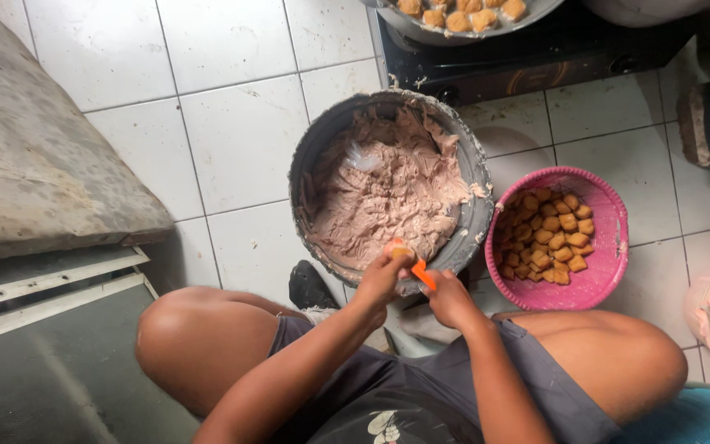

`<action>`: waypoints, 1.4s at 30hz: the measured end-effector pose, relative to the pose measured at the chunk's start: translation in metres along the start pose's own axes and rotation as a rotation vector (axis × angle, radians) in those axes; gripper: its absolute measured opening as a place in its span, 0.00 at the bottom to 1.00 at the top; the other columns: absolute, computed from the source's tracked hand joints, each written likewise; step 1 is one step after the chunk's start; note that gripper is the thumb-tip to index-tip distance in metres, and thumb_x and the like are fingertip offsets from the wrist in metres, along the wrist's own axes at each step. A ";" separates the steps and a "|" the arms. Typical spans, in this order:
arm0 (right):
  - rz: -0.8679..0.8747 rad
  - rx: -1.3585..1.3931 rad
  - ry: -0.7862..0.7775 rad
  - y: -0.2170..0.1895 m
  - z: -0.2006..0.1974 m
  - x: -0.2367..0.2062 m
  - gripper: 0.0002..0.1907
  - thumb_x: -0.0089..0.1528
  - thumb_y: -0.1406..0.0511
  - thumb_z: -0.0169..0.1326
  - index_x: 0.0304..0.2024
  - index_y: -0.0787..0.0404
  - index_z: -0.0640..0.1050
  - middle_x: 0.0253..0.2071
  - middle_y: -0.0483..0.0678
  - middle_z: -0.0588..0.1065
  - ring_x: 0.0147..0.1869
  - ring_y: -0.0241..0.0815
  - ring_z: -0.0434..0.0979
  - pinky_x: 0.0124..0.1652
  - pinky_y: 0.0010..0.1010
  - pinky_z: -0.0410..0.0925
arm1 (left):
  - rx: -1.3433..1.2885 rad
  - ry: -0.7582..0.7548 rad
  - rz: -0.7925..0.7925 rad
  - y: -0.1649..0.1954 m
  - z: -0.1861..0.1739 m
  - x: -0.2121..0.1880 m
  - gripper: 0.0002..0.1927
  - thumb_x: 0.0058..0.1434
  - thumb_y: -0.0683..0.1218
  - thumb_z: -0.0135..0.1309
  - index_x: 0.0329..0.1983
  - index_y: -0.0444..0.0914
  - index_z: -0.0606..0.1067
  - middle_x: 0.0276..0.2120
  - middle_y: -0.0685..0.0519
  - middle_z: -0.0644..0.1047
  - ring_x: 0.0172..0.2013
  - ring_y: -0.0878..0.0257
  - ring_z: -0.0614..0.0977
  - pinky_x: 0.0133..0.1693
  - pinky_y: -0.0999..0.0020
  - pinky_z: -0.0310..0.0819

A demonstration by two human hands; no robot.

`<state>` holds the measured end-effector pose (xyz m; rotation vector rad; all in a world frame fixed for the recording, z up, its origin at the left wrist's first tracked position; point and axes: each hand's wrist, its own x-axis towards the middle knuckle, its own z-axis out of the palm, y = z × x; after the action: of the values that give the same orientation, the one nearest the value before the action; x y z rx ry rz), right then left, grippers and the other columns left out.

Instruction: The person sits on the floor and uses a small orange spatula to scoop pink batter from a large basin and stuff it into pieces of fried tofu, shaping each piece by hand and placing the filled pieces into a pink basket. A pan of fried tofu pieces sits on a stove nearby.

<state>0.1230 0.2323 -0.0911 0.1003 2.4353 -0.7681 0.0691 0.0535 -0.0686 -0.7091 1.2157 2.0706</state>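
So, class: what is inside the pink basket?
The pink basket holds a heap of golden-brown fried cubes, filling its left and middle; the right inner wall is bare. Whatever lies under the heap, and the basket's bottom there, is covered.

You're sitting on a home kitchen floor: white floor tiles (240,140), gas stove (536,57) holding a pan (454,31) of frying pieces, gray bowl (310,164) of paste, pink basket (610,247) of fried cubes.

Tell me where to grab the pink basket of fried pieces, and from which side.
Probably best to grip the pink basket by its rim on the bare right-hand edge, coming from above. The pieces are heaped toward its left side, beside the grey paste bowl, so that side is crowded. The rim looks like a raised lip, and both hands are busy at the bowl.
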 end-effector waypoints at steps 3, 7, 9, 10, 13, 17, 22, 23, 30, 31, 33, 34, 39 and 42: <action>0.052 -0.012 -0.124 0.006 0.002 -0.006 0.22 0.63 0.61 0.53 0.60 0.53 0.72 0.52 0.59 0.71 0.57 0.61 0.72 0.54 0.44 0.67 | 0.140 0.090 0.079 -0.002 0.020 0.033 0.14 0.66 0.52 0.56 0.43 0.36 0.78 0.30 0.57 0.74 0.30 0.67 0.72 0.32 0.70 0.65; 0.155 -0.061 -0.169 -0.006 -0.011 -0.014 0.23 0.64 0.57 0.55 0.61 0.50 0.72 0.55 0.55 0.71 0.60 0.57 0.72 0.55 0.44 0.67 | -0.023 -0.033 0.328 0.104 0.069 0.082 0.25 0.64 0.56 0.55 0.62 0.42 0.72 0.49 0.54 0.75 0.45 0.63 0.73 0.41 0.61 0.70; 0.158 -0.082 -0.178 -0.014 -0.017 -0.016 0.22 0.65 0.55 0.55 0.61 0.51 0.73 0.55 0.54 0.71 0.61 0.56 0.72 0.56 0.44 0.67 | -0.103 -0.111 0.431 0.159 0.085 0.089 0.33 0.64 0.57 0.55 0.72 0.47 0.62 0.63 0.56 0.68 0.57 0.62 0.71 0.53 0.56 0.72; 0.156 -0.076 -0.169 -0.016 -0.019 -0.017 0.23 0.64 0.55 0.55 0.61 0.51 0.72 0.55 0.53 0.71 0.61 0.55 0.72 0.55 0.44 0.66 | -0.085 -0.116 0.451 0.177 0.087 0.084 0.35 0.64 0.57 0.56 0.73 0.48 0.60 0.66 0.54 0.66 0.61 0.61 0.69 0.56 0.54 0.70; 0.124 0.014 -0.125 -0.015 -0.021 -0.017 0.26 0.63 0.55 0.58 0.62 0.53 0.72 0.51 0.52 0.74 0.56 0.51 0.74 0.53 0.42 0.68 | 0.017 -0.110 0.467 0.202 0.076 0.066 0.38 0.64 0.57 0.56 0.75 0.49 0.58 0.72 0.53 0.63 0.68 0.59 0.66 0.62 0.52 0.62; 0.097 0.396 -0.084 0.014 -0.040 -0.004 0.23 0.62 0.61 0.57 0.60 0.55 0.75 0.41 0.47 0.81 0.44 0.40 0.82 0.44 0.35 0.74 | 0.119 -0.059 0.261 0.157 0.020 0.033 0.30 0.63 0.54 0.52 0.70 0.48 0.68 0.68 0.55 0.70 0.66 0.59 0.69 0.61 0.51 0.59; 0.153 0.742 0.402 0.065 -0.100 0.026 0.14 0.66 0.67 0.52 0.53 0.63 0.78 0.41 0.47 0.80 0.42 0.35 0.80 0.39 0.30 0.73 | 0.075 0.063 0.078 0.089 -0.034 0.007 0.19 0.67 0.48 0.48 0.61 0.47 0.75 0.61 0.60 0.75 0.62 0.65 0.73 0.60 0.61 0.62; 0.205 0.796 0.531 0.069 -0.108 0.029 0.13 0.67 0.67 0.52 0.53 0.64 0.78 0.43 0.46 0.79 0.44 0.33 0.80 0.41 0.27 0.73 | 0.101 0.083 0.058 0.081 -0.040 0.004 0.18 0.67 0.48 0.48 0.60 0.46 0.75 0.60 0.60 0.75 0.61 0.65 0.73 0.60 0.62 0.62; 0.501 0.806 0.155 0.054 -0.092 0.032 0.23 0.67 0.60 0.50 0.62 0.65 0.75 0.54 0.56 0.77 0.53 0.46 0.75 0.49 0.38 0.68 | 0.012 -0.007 0.138 0.061 -0.048 0.005 0.15 0.67 0.45 0.48 0.56 0.43 0.76 0.58 0.58 0.77 0.59 0.64 0.75 0.62 0.64 0.64; 0.545 0.943 0.035 0.050 -0.089 0.032 0.25 0.67 0.60 0.48 0.63 0.63 0.74 0.55 0.56 0.77 0.53 0.48 0.75 0.49 0.41 0.69 | 0.010 0.002 0.136 0.058 -0.049 0.006 0.15 0.67 0.46 0.48 0.56 0.43 0.75 0.58 0.58 0.77 0.58 0.65 0.75 0.62 0.64 0.64; 0.502 0.762 0.105 0.045 -0.088 0.032 0.25 0.68 0.59 0.48 0.64 0.65 0.73 0.56 0.56 0.77 0.56 0.47 0.75 0.53 0.38 0.68 | 0.014 0.019 0.134 0.055 -0.049 0.009 0.15 0.68 0.46 0.48 0.56 0.42 0.75 0.57 0.58 0.77 0.58 0.66 0.75 0.61 0.64 0.64; 0.477 0.672 0.143 0.043 -0.089 0.033 0.26 0.69 0.58 0.48 0.65 0.66 0.72 0.57 0.56 0.77 0.57 0.47 0.75 0.55 0.37 0.67 | 0.011 0.020 0.113 0.053 -0.049 0.010 0.14 0.68 0.46 0.48 0.56 0.42 0.75 0.57 0.57 0.77 0.58 0.66 0.76 0.61 0.64 0.64; 0.509 0.741 0.098 0.038 -0.096 0.035 0.28 0.70 0.55 0.44 0.66 0.67 0.71 0.60 0.55 0.75 0.58 0.44 0.73 0.55 0.35 0.66 | -0.003 -0.021 0.074 0.049 -0.040 0.015 0.14 0.68 0.47 0.49 0.55 0.43 0.75 0.56 0.57 0.78 0.56 0.66 0.76 0.60 0.64 0.65; 0.556 0.781 0.094 0.040 -0.092 0.036 0.29 0.70 0.54 0.43 0.64 0.69 0.72 0.57 0.56 0.76 0.56 0.46 0.74 0.54 0.38 0.67 | 0.022 -0.027 0.056 0.048 -0.037 0.016 0.14 0.68 0.47 0.49 0.55 0.42 0.75 0.55 0.56 0.78 0.54 0.65 0.76 0.58 0.63 0.66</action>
<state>0.0562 0.3125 -0.0701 1.0707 1.8889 -1.3924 0.0281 0.0068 -0.0693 -0.6417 1.2546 2.1025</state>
